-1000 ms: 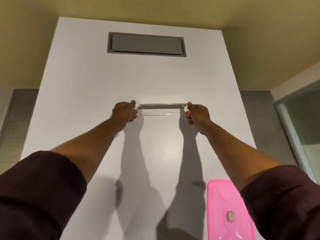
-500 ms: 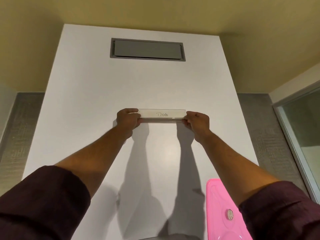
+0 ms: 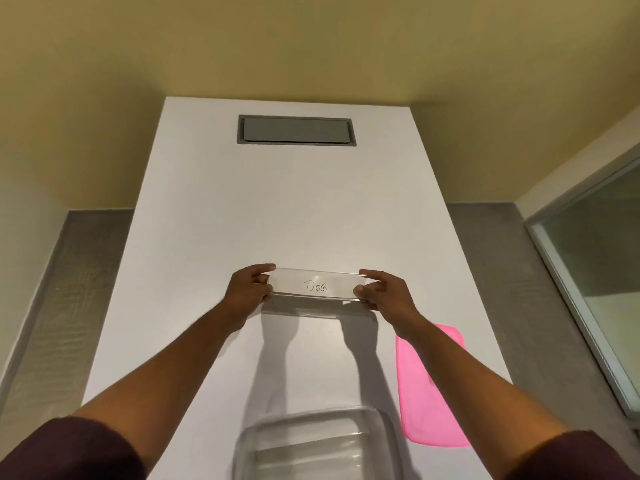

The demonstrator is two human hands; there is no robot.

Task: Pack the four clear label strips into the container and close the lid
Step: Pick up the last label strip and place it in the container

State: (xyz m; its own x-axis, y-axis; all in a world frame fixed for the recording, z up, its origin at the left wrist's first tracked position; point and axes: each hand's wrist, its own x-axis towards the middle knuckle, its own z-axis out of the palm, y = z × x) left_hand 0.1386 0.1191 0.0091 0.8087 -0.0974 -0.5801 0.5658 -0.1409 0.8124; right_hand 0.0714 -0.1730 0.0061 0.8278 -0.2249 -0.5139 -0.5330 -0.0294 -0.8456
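Note:
A clear label strip [image 3: 317, 284] with "DOG" handwritten on it is held level above the white table [image 3: 194, 271], its written face toward me. My left hand [image 3: 250, 288] pinches its left end and my right hand [image 3: 381, 291] pinches its right end. Below, at the near edge of the view, stands a clear rectangular container [image 3: 318, 445], open, with clear pieces dimly visible inside. Its pink lid [image 3: 429, 389] lies flat on the table to the right of it, partly hidden by my right forearm.
A grey recessed flap panel [image 3: 296, 130] sits in the table's far end. Grey floor runs along both sides of the table, and a glass partition [image 3: 595, 289] stands at the right.
Both hands lifted the strip off the table and turned its written face toward me. The view tilted down, bringing the container and more of the pink lid into sight.

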